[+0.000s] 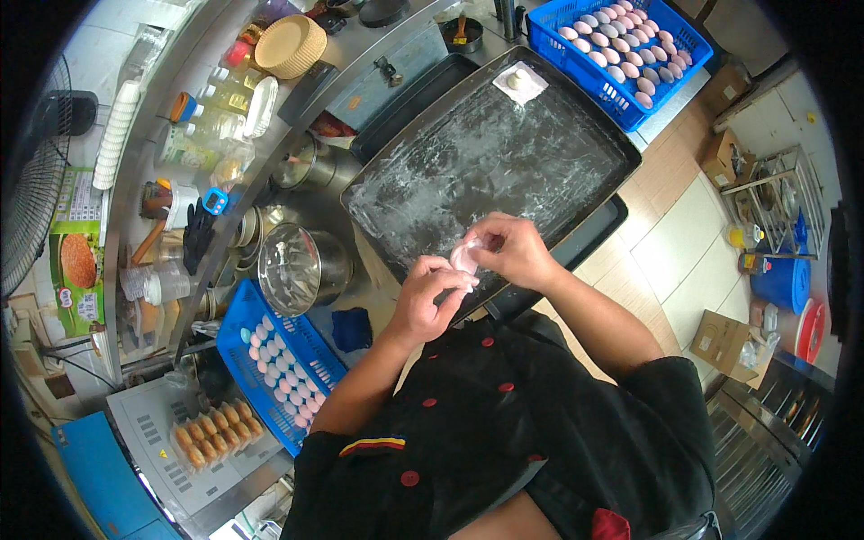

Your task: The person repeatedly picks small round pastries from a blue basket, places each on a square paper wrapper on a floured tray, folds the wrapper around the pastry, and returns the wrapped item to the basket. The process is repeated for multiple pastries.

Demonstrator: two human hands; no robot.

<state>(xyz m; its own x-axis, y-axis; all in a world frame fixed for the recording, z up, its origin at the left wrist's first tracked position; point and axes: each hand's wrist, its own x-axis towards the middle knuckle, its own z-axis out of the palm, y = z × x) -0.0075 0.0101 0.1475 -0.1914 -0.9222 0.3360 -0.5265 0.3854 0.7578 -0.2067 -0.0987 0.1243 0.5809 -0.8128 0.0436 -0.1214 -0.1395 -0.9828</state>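
Over the near edge of a dark baking tray, both hands pinch one small soft pink piece, seemingly dough. My right hand grips its upper right side with bent fingers. From below left, my left hand presses it between thumb and fingers, with white powder on the fingertips. Part of the piece is hidden behind the fingers. White powder is smeared across the tray. At the tray's far end lies a whitish square sheet with a small pale ball on it.
A blue plastic crate of pink and pale egg-shaped pieces stands beyond the tray. Another such crate is at left, near a steel pot and a dark blue cloth. A shelf with bottles runs along the left.
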